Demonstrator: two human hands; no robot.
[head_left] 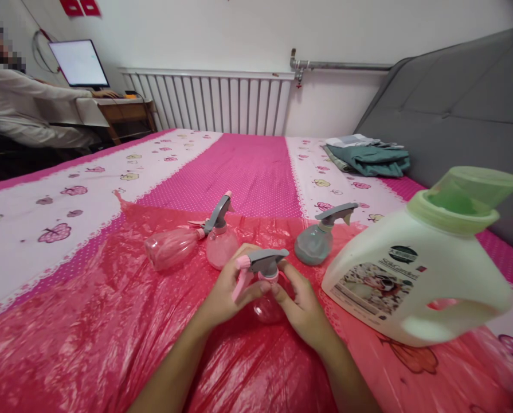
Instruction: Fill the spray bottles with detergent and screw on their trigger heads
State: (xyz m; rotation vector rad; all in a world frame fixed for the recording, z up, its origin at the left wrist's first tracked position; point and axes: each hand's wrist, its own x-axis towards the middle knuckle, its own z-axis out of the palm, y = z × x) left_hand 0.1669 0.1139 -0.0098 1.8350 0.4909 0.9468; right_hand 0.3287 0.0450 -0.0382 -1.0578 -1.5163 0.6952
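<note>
Both of my hands are on a clear spray bottle (268,310) with a grey and pink trigger head, upright in front of me. My left hand (234,287) wraps its left side by the pink collar, thumb on the collar. From the right, my right hand (297,298) grips the same neck, its thumb close to the other. Just behind stands a pink-tinted spray bottle (222,246) with a grey head. Beside it another clear spray bottle (174,248) lies on its side. A grey-tinted spray bottle (314,244) stands beyond my right hand.
A big white detergent jug (411,275) with a green cap stands at the right. Red plastic sheeting (110,321) covers the near bed. Folded clothes (368,158) lie by the grey headboard (462,92). At far left a person (19,103) sits before a monitor (79,63).
</note>
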